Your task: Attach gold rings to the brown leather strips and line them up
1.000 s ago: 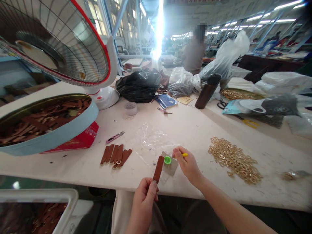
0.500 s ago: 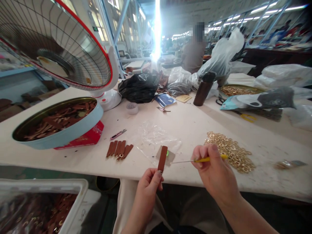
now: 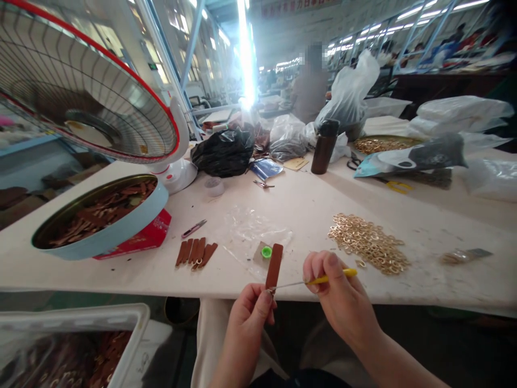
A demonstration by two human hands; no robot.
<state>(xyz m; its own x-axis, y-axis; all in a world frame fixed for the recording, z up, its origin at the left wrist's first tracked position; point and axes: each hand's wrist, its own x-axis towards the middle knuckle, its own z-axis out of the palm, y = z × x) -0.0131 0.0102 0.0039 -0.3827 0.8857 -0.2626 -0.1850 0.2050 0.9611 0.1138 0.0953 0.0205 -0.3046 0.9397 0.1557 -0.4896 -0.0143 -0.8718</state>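
Between thumb and fingers, my left hand (image 3: 251,318) pinches the lower end of a brown leather strap (image 3: 274,265), which points up and away from me. My right hand (image 3: 343,296) grips a thin metal tool with a yellow handle (image 3: 332,277). Its tip lies at the strap's lower end, beside my left thumb; the exact contact is too small to make out. Behind the strap, a bright green round cap or pot (image 3: 266,251) rests on a small grey-brown square. Several finished-looking brown straps with rings (image 3: 196,252) lie to the left.
A pile of gold rings (image 3: 365,242) lies right of my hands. Left are pink-handled thread snips (image 3: 194,229), a round tin (image 3: 105,237) of brown strips, and a fan (image 3: 92,91). A dark bottle (image 3: 325,148) and bags stand behind. A white crate (image 3: 143,318) is lower left.
My right hand has moved left, bringing the tool's tip from beside the strap to its lower end. The camera view has shifted slightly, and the green cap now shows fully.
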